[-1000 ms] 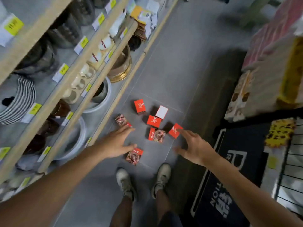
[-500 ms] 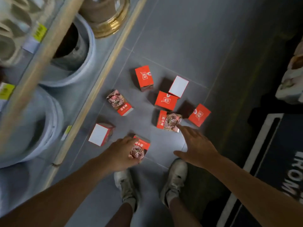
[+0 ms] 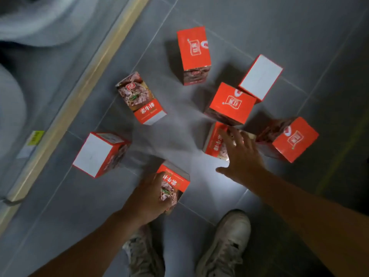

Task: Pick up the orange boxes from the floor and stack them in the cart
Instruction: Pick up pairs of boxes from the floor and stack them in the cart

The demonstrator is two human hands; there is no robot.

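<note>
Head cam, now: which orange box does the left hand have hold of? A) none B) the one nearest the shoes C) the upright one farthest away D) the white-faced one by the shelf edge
B: the left hand wraps its grip round the orange cardboard box nearest the shoes; the right hand only reaches over another box.

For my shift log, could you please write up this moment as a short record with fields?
boxes on floor: seven orange boxes, scattered on the grey tile floor
left hand: grips the nearest box
right hand: fingers spread over the picture-side box, grip not closed
cart: not in view
feet: two pale shoes below the boxes
left edge: shelf base rail
</note>
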